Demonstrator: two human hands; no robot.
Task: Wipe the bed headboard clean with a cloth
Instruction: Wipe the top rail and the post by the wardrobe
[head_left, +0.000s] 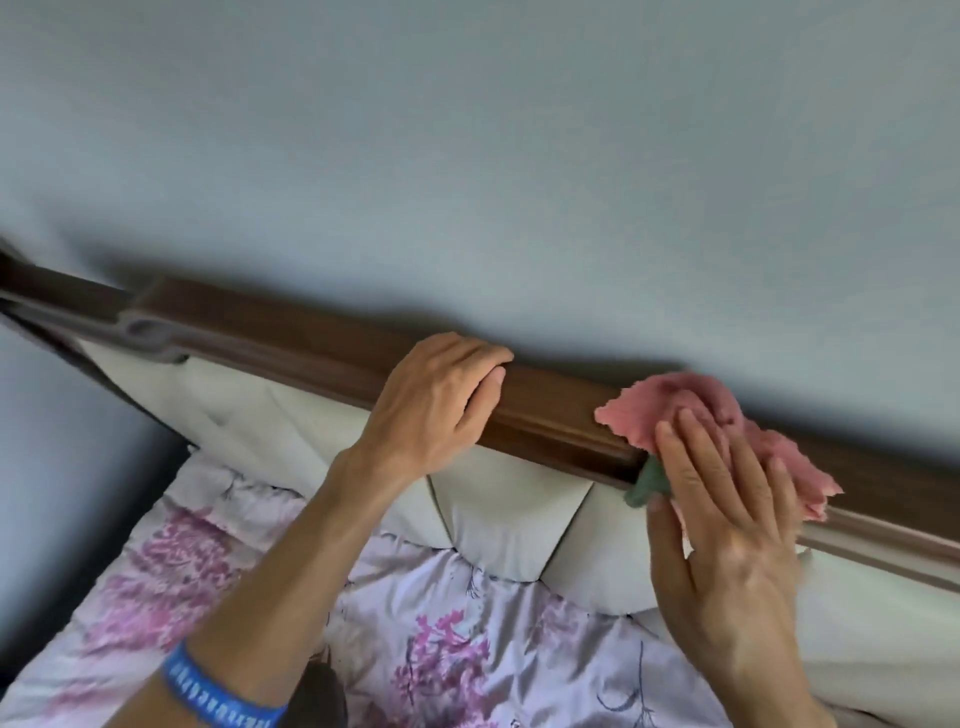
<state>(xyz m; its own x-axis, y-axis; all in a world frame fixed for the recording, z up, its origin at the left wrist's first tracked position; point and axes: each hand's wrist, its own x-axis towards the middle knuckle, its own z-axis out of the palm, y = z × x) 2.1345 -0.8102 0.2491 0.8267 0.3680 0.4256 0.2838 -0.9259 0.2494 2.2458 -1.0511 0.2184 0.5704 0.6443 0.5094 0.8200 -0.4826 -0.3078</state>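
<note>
Right hand (727, 540), fingers straight and spread, presses pink cloth (691, 410) flat on brown wooden top rail of headboard (322, 338); nothing gripped. Left hand (441, 400) rests on same rail further left, fingers curled over its top edge. Padded cream panels (509, 514) below rail. Floral quilt (415, 634) beneath. Blue wristband (218, 696) on left forearm.

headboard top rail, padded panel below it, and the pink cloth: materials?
Top rail: looks like dark-stained wood, semi-gloss, with moulded edges.
Padded panel: cream leather or faux leather, smooth sheen, stitched seams; can't tell which.
Pink cloth: soft fuzzy fabric, probably microfibre, matte with ragged edges.
</note>
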